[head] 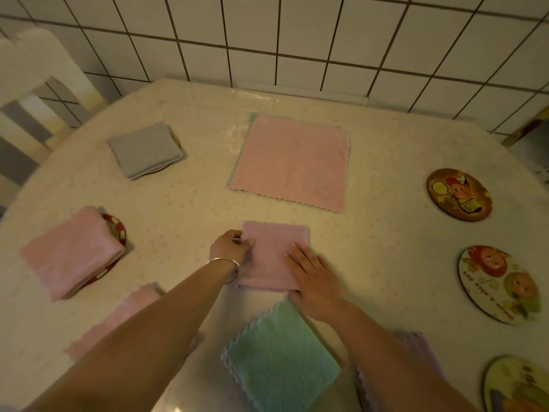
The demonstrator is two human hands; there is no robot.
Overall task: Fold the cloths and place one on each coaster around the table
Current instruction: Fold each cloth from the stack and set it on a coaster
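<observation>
mid-fold, seemingly: lilac cloth (274,257) lying flat on the table (184,203) straight ahead, already down to a small rectangle. left hand (231,248) curled at its left edge, fingertips pinching the layers there; right hand (318,281) spread open and flat, palm down on the lower right corner, gripping nothing, just pinning. probably the last crease being pressed. two places done so far, judging by the layout: grey cloth (147,150) folded on a coaster at far left, pink cloth (71,251) folded on the red coaster (117,230) nearer left, its rim peeking out. three bare coasters down the right side: brown coaster (459,194), white coaster (502,283), yellow coaster (517,385), well apart from the cloth in hand. next move, likely: lifting the folded piece without letting the layers slip, carrying it right, setting it centred on a bare coaster. more cloth waiting: pink stack (291,163) unfolded at centre with a green edge showing beneath, green cloth (282,361) just under the right wrist, pale pink and lilac pieces partly hidden under the forearms. surface pale, faintly speckled, glossy as if under clear plastic, so soft cloth may slide. behind, white tiled wall (297,40) with dark grout; white chair (38,84) at far left. dim, warm light.
</observation>
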